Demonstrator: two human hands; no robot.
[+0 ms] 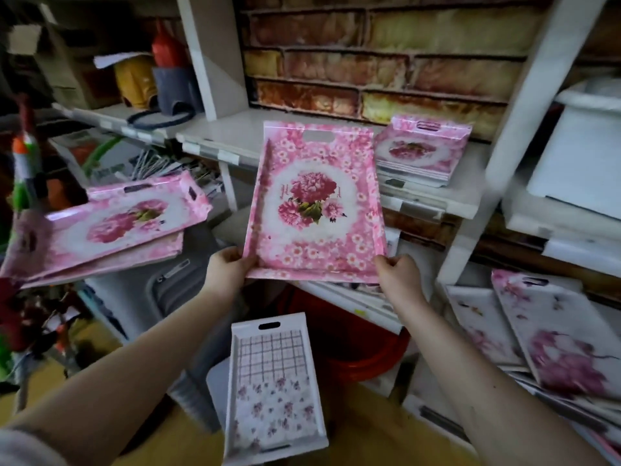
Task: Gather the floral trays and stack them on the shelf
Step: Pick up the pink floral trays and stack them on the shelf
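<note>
Pink flower tray point(314, 203) sits in the middle of the frame, held up in the air. Left hand point(225, 268) and right hand point(396, 272) pinch its bottom corners. More pink trays point(421, 153) are stacked on the white shelf point(232, 132) behind it.

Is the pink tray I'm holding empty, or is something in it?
Empty: the pink tray shows its whole floral print uncovered; left hand and right hand grip its near corners.

Brick-pattern wall point(369, 62), white shelf point(228, 129), yellow floor point(188, 442), dim light
</note>
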